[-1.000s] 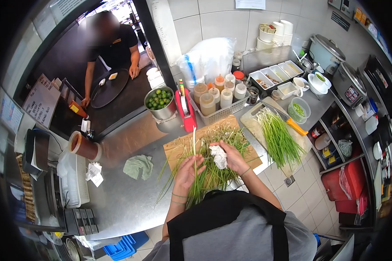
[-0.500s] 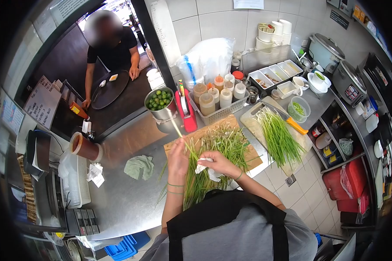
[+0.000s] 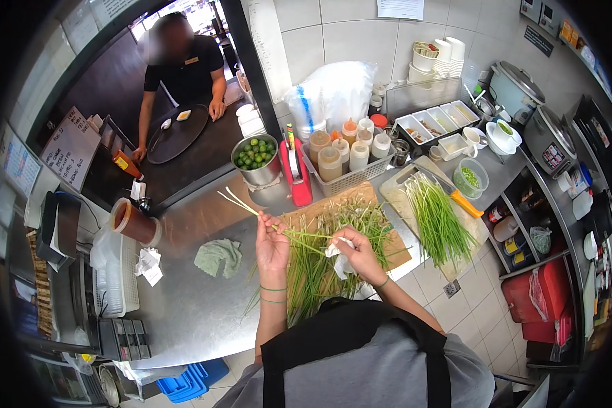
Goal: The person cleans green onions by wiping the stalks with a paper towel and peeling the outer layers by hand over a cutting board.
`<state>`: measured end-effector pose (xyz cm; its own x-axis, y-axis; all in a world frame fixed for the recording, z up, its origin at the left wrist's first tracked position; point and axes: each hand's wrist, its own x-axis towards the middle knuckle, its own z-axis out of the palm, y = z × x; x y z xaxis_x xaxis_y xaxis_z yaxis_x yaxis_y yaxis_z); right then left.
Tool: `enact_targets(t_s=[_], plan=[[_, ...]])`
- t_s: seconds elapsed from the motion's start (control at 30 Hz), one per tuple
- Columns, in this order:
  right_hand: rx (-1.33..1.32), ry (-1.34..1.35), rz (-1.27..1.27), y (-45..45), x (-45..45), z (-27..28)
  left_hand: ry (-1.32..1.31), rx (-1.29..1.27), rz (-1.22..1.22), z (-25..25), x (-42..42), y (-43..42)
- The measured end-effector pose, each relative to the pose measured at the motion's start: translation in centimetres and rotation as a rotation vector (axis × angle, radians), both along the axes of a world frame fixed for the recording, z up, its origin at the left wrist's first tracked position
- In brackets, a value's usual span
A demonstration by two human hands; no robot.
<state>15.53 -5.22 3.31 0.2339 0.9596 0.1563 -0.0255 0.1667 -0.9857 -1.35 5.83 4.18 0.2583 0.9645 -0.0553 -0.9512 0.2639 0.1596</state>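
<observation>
My left hand [image 3: 273, 246] pinches a few thin spring onion stalks [image 3: 307, 235], whose pale root ends stick out to the upper left. Closed around a crumpled white paper towel [image 3: 345, 264], my right hand [image 3: 360, 256] is at the green part of the same stalks. Below both hands, a loose heap of spring onions [image 3: 314, 282] covers most of a wooden cutting board [image 3: 399, 250] and spills over its front edge. To the right, a neater bunch of spring onions [image 3: 440, 224] lies on a pale cutting board [image 3: 392, 194] beside an orange-handled knife [image 3: 466, 203].
A pot of small green limes [image 3: 255, 158], a red tape dispenser [image 3: 296, 173] and a basket of sauce bottles [image 3: 347, 178] line the back. A green cloth [image 3: 217, 258] lies left. Across the pass, a person [image 3: 187, 68] stands at a round tray [image 3: 178, 139].
My hands have moved apart. The held stalks have swung from near upright to slanting left, and my left palm has turned upward. The view has shifted slightly.
</observation>
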Motion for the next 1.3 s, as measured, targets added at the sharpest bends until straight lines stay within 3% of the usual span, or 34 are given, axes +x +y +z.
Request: enact_targets(t_s=[0.13,0.23,0.37,0.47,0.57,0.67,0.73,0.8,0.83,0.93,0.97,1.03,1.1,1.23,1.3], plan=[[0.02,-0.106,-0.057,-0.8,-0.2,0.9,-0.073,0.009,-0.019,-0.9,0.1,-0.2],[0.067,-0.032,-0.198,-0.1,-0.3,0.0,-0.065,0.013,-0.032,-0.9,0.7,-0.8],[-0.012,0.449,-0.26,1.0,0.7,-2.3,-0.003,0.013,-0.016,-1.3,1.0,-1.2],[0.007,0.265,-0.345,0.6,3.9,-3.0,0.072,0.063,0.213,-1.4,-2.8,0.9],[0.007,-0.051,-0.404,-0.9,4.3,-3.5,0.025,0.03,0.261,0.1,-4.9,0.5],[0.102,-0.352,-0.353,-0.1,4.0,-3.8,-0.039,-0.137,0.173,-1.9,-4.8,-0.2],[-0.036,-0.471,-0.251,0.4,3.0,-3.9,0.024,-0.181,0.044,-2.9,-2.9,-1.5],[0.118,-0.781,-0.211,1.5,2.1,-4.4,-0.074,-0.04,-0.216,-5.3,-0.6,-2.4],[0.179,-0.93,-0.222,1.7,2.0,-4.4,-0.023,-0.062,-0.248,-3.8,0.7,-2.9],[0.002,-0.901,-0.229,2.2,0.9,-4.1,0.174,-0.125,-0.473,0.2,5.6,-6.2],[0.134,-0.61,-0.299,2.6,0.2,-10.1,0.26,-0.112,-0.56,1.2,7.3,-7.1],[0.132,-0.692,-0.344,2.7,-0.8,-14.2,0.352,-0.036,-0.774,1.2,11.2,-7.8],[-0.261,-1.358,-0.139,2.7,0.0,-8.7,0.437,0.098,-0.912,-0.1,15.4,-8.4],[0.085,-1.003,-0.222,1.4,0.2,-9.0,0.603,0.27,-0.969,-3.6,24.7,-6.9],[0.147,-0.916,-0.229,0.8,0.1,-8.2,0.918,0.304,-0.887,-5.2,28.9,-6.7]])
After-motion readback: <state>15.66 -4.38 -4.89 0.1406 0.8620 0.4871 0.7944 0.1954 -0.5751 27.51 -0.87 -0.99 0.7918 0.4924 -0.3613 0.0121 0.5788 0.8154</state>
